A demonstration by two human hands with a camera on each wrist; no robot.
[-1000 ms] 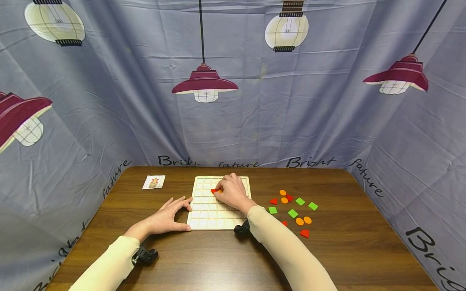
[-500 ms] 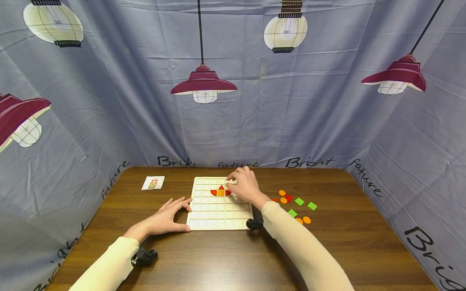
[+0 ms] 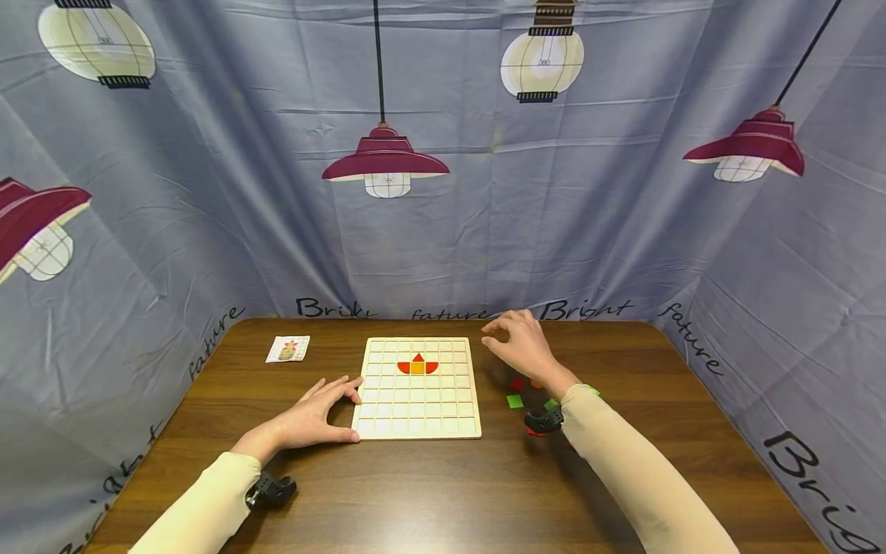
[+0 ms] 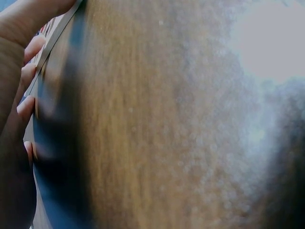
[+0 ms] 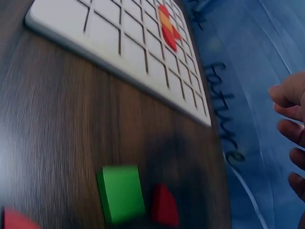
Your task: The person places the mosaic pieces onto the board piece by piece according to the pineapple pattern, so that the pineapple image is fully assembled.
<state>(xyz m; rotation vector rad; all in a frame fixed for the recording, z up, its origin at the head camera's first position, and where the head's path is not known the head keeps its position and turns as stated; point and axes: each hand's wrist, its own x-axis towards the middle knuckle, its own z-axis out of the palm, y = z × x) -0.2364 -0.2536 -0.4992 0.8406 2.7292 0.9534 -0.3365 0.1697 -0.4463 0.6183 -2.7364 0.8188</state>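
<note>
A pale wooden grid board (image 3: 418,419) lies flat on the table. In its upper part sit an orange square (image 3: 418,368), a red triangle (image 3: 418,358) above it, and red rounded pieces on both sides (image 3: 431,368). My left hand (image 3: 311,419) rests at the board's left edge, thumb by the near corner, fingertips touching the side. Beyond the board's right edge, my right hand (image 3: 522,350) hovers over the table, fingers loosely bent and holding nothing. Below it lie loose pieces, including a green square (image 5: 124,193) and a red piece (image 5: 165,205); my forearm hides several others.
A small card with a grid picture (image 3: 288,349) lies at the back left of the brown wooden table (image 3: 415,492). A grey-blue curtain (image 3: 443,246) printed with lamps surrounds the table at the back and sides.
My right hand has let go of the piece on the board and moved right, off the board and over the loose pieces. My left hand has stayed at the board's edge.
</note>
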